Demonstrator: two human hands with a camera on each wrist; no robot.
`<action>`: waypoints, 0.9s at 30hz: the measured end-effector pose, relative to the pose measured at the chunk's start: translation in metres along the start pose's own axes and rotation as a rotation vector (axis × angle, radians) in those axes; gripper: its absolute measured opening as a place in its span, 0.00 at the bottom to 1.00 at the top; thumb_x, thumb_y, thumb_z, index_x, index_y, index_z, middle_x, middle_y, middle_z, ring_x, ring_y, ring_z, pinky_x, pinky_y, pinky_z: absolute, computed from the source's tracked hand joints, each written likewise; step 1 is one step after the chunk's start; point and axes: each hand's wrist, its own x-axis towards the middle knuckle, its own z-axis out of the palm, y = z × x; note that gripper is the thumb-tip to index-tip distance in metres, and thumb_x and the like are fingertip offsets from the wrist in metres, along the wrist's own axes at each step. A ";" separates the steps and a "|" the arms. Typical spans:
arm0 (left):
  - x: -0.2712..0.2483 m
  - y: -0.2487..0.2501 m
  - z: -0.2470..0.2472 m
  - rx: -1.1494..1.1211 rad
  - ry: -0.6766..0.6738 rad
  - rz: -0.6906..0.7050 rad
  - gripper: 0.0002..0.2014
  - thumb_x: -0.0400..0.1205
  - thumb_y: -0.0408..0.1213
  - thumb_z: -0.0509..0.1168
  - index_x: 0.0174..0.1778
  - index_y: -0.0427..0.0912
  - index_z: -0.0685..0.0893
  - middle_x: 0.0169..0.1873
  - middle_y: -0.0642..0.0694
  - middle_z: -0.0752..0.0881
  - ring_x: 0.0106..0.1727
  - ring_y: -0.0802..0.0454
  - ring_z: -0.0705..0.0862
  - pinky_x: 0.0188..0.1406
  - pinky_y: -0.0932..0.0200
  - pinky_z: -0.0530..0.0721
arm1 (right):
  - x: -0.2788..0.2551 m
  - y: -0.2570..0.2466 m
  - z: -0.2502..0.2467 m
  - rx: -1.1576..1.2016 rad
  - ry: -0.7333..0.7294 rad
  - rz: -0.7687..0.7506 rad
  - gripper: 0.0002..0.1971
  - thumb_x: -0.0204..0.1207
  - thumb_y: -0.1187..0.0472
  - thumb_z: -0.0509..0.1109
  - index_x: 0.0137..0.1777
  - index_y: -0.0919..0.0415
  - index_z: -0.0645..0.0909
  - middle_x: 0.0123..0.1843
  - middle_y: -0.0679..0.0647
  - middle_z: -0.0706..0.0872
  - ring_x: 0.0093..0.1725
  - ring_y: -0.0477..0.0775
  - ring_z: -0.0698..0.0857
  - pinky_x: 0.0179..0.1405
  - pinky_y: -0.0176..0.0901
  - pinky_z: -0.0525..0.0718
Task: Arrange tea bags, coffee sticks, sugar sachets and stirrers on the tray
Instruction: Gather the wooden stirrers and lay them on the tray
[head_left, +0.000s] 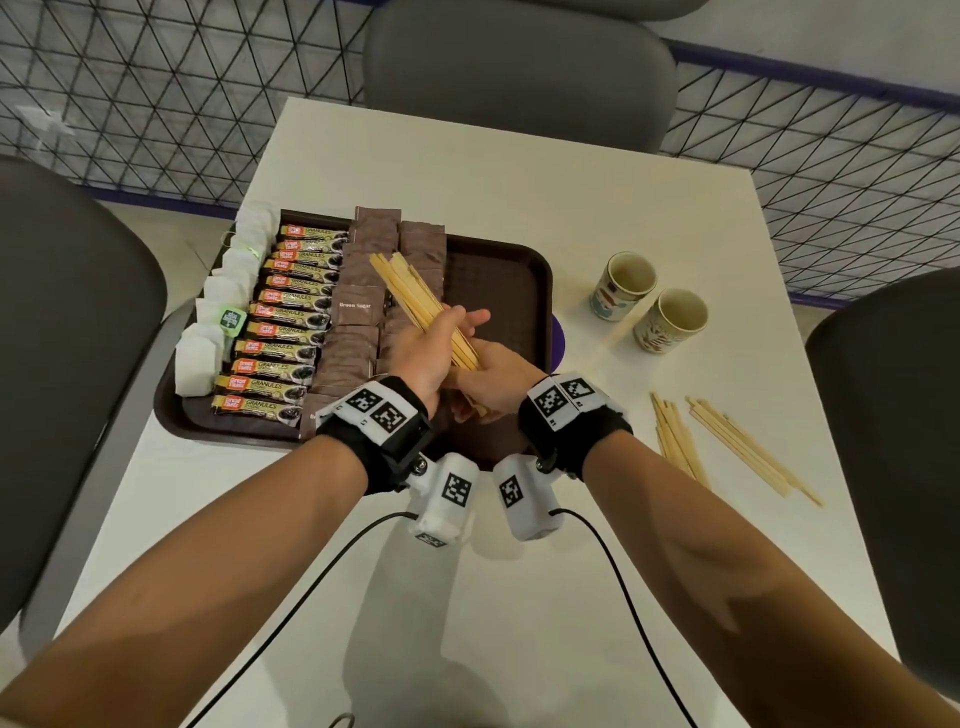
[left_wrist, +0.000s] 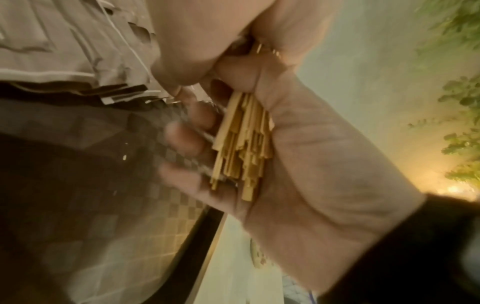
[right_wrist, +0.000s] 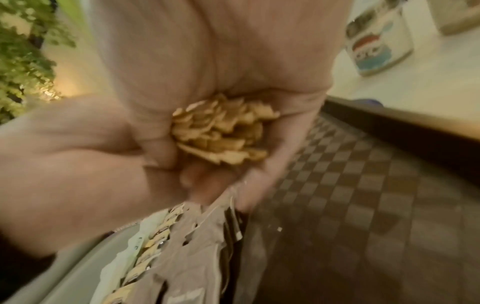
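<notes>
Head view: stirrers (head_left: 415, 304) in both hands over tray's (head_left: 524, 270) bare right half.

The white table (head_left: 519, 208) bears a brown tray (head_left: 498, 280), 2 cups (head_left: 623, 286) and loose stirrers (head_left: 727, 447).

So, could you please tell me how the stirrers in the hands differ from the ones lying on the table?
The held stirrers are bunched, raised at a slant over the tray, gripped by both the left hand and right hand. The loose stirrers lie flat and untouched beside the tray. Both are pale wooden sticks.
</notes>
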 end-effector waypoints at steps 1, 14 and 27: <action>0.001 0.002 0.000 -0.026 0.006 0.004 0.13 0.82 0.38 0.61 0.32 0.40 0.81 0.41 0.54 0.92 0.47 0.51 0.85 0.59 0.48 0.82 | 0.000 0.000 0.003 0.057 0.059 -0.019 0.02 0.79 0.57 0.65 0.48 0.53 0.75 0.33 0.51 0.83 0.32 0.50 0.85 0.39 0.48 0.89; 0.022 0.043 -0.015 -0.111 0.213 0.264 0.29 0.78 0.41 0.68 0.71 0.59 0.62 0.58 0.39 0.83 0.43 0.44 0.86 0.53 0.40 0.87 | 0.004 0.013 -0.005 0.014 0.134 -0.094 0.06 0.77 0.61 0.67 0.51 0.61 0.77 0.33 0.51 0.76 0.30 0.47 0.75 0.32 0.35 0.74; 0.033 0.027 -0.013 0.271 0.356 0.478 0.11 0.82 0.36 0.64 0.61 0.43 0.79 0.56 0.45 0.82 0.51 0.56 0.83 0.52 0.63 0.83 | 0.008 0.008 -0.005 0.059 0.105 -0.026 0.15 0.75 0.61 0.69 0.60 0.64 0.78 0.37 0.56 0.80 0.32 0.50 0.78 0.33 0.40 0.76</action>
